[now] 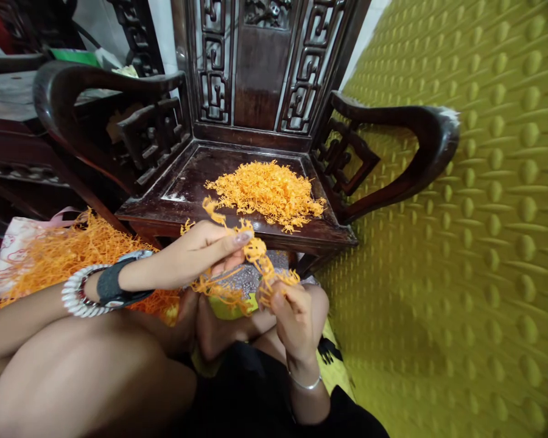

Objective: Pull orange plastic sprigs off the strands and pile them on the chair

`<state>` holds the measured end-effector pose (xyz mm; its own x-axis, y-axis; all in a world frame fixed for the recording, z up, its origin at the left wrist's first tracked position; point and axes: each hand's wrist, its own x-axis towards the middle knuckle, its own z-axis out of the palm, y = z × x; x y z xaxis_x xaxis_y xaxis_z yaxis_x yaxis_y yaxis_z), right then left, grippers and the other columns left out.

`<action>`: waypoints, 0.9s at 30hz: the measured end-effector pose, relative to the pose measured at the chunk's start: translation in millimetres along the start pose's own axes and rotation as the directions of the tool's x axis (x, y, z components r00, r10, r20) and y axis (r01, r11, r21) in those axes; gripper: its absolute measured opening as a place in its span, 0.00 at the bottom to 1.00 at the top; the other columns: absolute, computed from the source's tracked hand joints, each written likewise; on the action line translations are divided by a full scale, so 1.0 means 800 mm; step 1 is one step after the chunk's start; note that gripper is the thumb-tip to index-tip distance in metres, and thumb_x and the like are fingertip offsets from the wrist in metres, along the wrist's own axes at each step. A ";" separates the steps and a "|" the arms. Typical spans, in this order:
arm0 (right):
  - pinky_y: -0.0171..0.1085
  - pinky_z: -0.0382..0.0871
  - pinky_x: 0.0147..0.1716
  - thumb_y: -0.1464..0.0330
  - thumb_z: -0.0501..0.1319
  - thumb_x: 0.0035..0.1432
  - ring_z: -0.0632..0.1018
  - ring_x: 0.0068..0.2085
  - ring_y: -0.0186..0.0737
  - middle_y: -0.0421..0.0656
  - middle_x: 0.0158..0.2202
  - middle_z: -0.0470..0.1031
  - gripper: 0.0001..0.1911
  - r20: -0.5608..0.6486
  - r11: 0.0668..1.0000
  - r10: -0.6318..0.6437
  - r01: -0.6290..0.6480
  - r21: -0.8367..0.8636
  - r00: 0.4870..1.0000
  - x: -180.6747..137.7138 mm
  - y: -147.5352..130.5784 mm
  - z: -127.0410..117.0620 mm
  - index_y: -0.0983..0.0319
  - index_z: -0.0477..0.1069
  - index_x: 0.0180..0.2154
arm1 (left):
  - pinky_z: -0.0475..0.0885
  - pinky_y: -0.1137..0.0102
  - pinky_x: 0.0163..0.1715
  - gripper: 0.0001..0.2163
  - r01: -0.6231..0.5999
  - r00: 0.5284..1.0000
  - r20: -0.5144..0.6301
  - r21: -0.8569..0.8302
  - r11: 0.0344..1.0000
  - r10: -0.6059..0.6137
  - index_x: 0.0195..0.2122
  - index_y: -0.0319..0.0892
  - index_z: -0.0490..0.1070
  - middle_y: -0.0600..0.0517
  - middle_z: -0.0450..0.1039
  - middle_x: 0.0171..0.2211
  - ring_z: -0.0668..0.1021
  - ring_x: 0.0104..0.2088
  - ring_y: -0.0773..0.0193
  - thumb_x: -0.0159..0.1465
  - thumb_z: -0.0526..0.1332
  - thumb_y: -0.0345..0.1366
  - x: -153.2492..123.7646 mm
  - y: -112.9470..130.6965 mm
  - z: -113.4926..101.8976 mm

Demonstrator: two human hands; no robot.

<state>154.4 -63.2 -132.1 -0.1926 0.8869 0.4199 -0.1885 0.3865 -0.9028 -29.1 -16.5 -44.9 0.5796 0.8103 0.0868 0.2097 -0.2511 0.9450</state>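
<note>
A strip of small orange plastic pieces (pixel 259 255) joined together stretches between my two hands over my lap. My left hand (pixel 214 243) pinches its upper part between thumb and fingers, and more of the strip sticks out past the knuckles. Lower and to the right, my right hand (pixel 295 307) is closed on the other end. What exact shape the pieces have is too small to make out. Just beyond my hands, a heap of loose orange pieces (pixel 269 191) lies on the dark wooden chair seat (pixel 182 176). Some thin orange strands hang below my left hand.
A large tangle of orange strands (pixel 86 255) lies at the left beside a white bag (pixel 16 243). The carved chair has curved armrests (pixel 420 146) on both sides. A yellow-green studded sheet (pixel 461 255) rises at the right. Another dark wooden piece of furniture (pixel 9 103) stands at the left.
</note>
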 end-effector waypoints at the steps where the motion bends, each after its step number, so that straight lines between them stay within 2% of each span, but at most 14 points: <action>1: 0.36 0.52 0.21 0.58 0.57 0.61 0.59 0.20 0.32 0.37 0.17 0.55 0.22 -0.024 0.996 -0.020 0.022 0.085 1.000 -0.011 0.003 -0.005 0.61 0.60 0.18 | 0.59 0.77 0.18 0.24 -0.018 1.000 -0.013 -0.033 0.999 0.017 0.17 0.39 0.62 0.56 0.61 0.14 0.63 0.17 0.74 0.67 0.51 0.47 -0.002 0.005 -0.004; 3: 0.35 0.50 0.17 0.56 0.55 0.61 0.53 0.16 0.30 0.34 0.14 0.50 0.20 -0.127 0.953 -0.088 0.120 0.276 0.988 -0.033 0.006 -0.023 0.59 0.62 0.20 | 0.54 0.77 0.14 0.24 -0.101 0.981 -0.183 -0.180 0.978 0.068 0.15 0.40 0.57 0.59 0.55 0.11 0.58 0.13 0.75 0.67 0.53 0.46 -0.007 0.015 -0.016; 5: 0.32 0.47 0.13 0.56 0.50 0.63 0.46 0.13 0.28 0.32 0.13 0.42 0.20 -0.253 0.867 -0.182 0.276 0.415 0.950 -0.048 0.002 -0.050 0.57 0.63 0.21 | 0.50 0.77 0.12 0.24 -0.244 0.897 -0.432 -0.307 0.920 0.094 0.16 0.40 0.52 0.60 0.48 0.11 0.52 0.12 0.76 0.67 0.54 0.45 -0.015 0.023 -0.029; 6: 0.31 0.47 0.12 0.57 0.49 0.63 0.45 0.13 0.28 0.32 0.13 0.41 0.20 -0.274 0.845 -0.205 0.311 0.435 0.940 -0.050 -0.001 -0.065 0.57 0.62 0.21 | 0.51 0.77 0.13 0.24 -0.302 0.850 -0.510 -0.270 0.914 0.130 0.16 0.40 0.52 0.60 0.49 0.12 0.52 0.12 0.76 0.68 0.52 0.47 -0.020 0.026 -0.033; 8: 0.31 0.47 0.12 0.61 0.50 0.62 0.47 0.14 0.29 0.33 0.14 0.43 0.19 -0.249 0.869 -0.197 0.286 0.403 0.948 -0.041 -0.007 -0.092 0.58 0.61 0.20 | 0.57 0.76 0.16 0.23 -0.236 0.908 -0.382 -0.129 0.963 0.171 0.18 0.40 0.60 0.58 0.57 0.14 0.61 0.16 0.74 0.67 0.51 0.49 -0.028 0.027 -0.035; 10: 0.32 0.52 0.15 0.62 0.53 0.60 0.54 0.16 0.30 0.34 0.16 0.49 0.17 -0.195 0.941 -0.145 0.196 0.276 0.970 -0.017 -0.008 -0.112 0.59 0.62 0.20 | 0.59 0.75 0.18 0.22 -0.118 0.985 -0.124 0.031 0.993 0.121 0.21 0.40 0.64 0.56 0.62 0.17 0.64 0.19 0.72 0.67 0.51 0.49 -0.029 0.024 -0.028; 13: 0.33 0.56 0.19 0.60 0.57 0.58 0.58 0.19 0.31 0.34 0.18 0.54 0.12 -0.177 0.982 -0.149 0.166 0.087 0.973 0.037 0.005 -0.130 0.59 0.68 0.26 | 0.60 0.76 0.21 0.22 -0.024 0.989 0.146 0.171 0.985 -0.001 0.22 0.40 0.61 0.57 0.61 0.18 0.63 0.20 0.73 0.69 0.48 0.47 -0.023 0.018 -0.017; 15: 0.33 0.58 0.22 0.61 0.57 0.59 0.59 0.20 0.31 0.33 0.18 0.54 0.09 -0.196 0.984 -0.169 0.156 -0.084 0.966 0.074 0.018 -0.139 0.59 0.71 0.31 | 0.61 0.75 0.22 0.22 -0.006 0.983 0.182 0.168 0.986 -0.025 0.22 0.40 0.60 0.57 0.60 0.18 0.62 0.20 0.72 0.69 0.46 0.49 -0.018 0.014 -0.015; 17: 0.34 0.59 0.24 0.62 0.57 0.60 0.61 0.21 0.31 0.34 0.19 0.57 0.09 -0.241 0.936 -0.193 0.105 -0.337 0.951 0.105 0.029 -0.151 0.59 0.71 0.38 | 0.61 0.75 0.23 0.24 0.011 0.989 0.145 0.127 0.992 -0.029 0.22 0.41 0.59 0.57 0.59 0.18 0.62 0.20 0.71 0.68 0.43 0.52 -0.016 0.009 -0.017; 18: 0.34 0.59 0.25 0.62 0.56 0.60 0.62 0.22 0.32 0.35 0.21 0.60 0.11 -0.259 0.878 -0.209 0.065 -0.475 0.943 0.117 0.035 -0.158 0.59 0.70 0.41 | 0.61 0.74 0.23 0.24 0.020 0.992 0.118 0.102 0.995 -0.032 0.23 0.41 0.59 0.57 0.60 0.18 0.62 0.20 0.71 0.68 0.43 0.54 -0.016 0.007 -0.018; 21: 0.37 0.64 0.29 0.62 0.53 0.61 0.68 0.27 0.37 0.41 0.29 0.70 0.13 -0.243 0.607 -0.287 -0.020 -0.794 0.927 0.144 0.052 -0.179 0.60 0.69 0.44 | 0.61 0.75 0.20 0.26 0.056 0.995 0.084 -0.008 0.998 -0.056 0.24 0.41 0.61 0.56 0.60 0.17 0.62 0.18 0.71 0.66 0.41 0.58 -0.017 -0.002 -0.021; 23: 0.41 0.66 0.37 0.63 0.52 0.61 0.72 0.34 0.42 0.45 0.36 0.74 0.12 -0.201 0.489 -0.312 -0.024 -0.872 0.929 0.155 0.066 -0.190 0.60 0.69 0.42 | 0.58 0.75 0.17 0.28 0.084 0.992 0.099 -0.096 0.992 -0.074 0.25 0.41 0.62 0.57 0.60 0.16 0.60 0.16 0.72 0.65 0.39 0.59 -0.016 -0.007 -0.021; 25: 0.46 0.66 0.44 0.64 0.54 0.59 0.72 0.41 0.46 0.48 0.39 0.74 0.11 -0.169 0.464 -0.310 -0.006 -0.886 0.936 0.161 0.082 -0.197 0.61 0.70 0.39 | 0.54 0.76 0.14 0.30 0.086 0.991 0.119 -0.165 0.983 -0.066 0.27 0.40 0.63 0.56 0.62 0.15 0.57 0.13 0.74 0.65 0.37 0.60 -0.013 -0.010 -0.020; 27: 0.47 0.66 0.45 0.64 0.56 0.57 0.72 0.42 0.48 0.49 0.39 0.75 0.10 -0.149 0.470 -0.291 0.006 -0.883 0.945 0.164 0.094 -0.201 0.61 0.71 0.37 | 0.51 0.77 0.12 0.28 0.109 0.988 0.132 -0.207 0.972 -0.082 0.28 0.39 0.64 0.56 0.64 0.16 0.57 0.12 0.75 0.65 0.42 0.59 -0.010 -0.009 -0.019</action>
<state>269.9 123.0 -160.1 0.0161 0.7635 0.6457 0.7603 0.4100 -0.5038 -46.7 -12.9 -48.0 0.6593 0.7511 -0.0339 0.1039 -0.0464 0.9935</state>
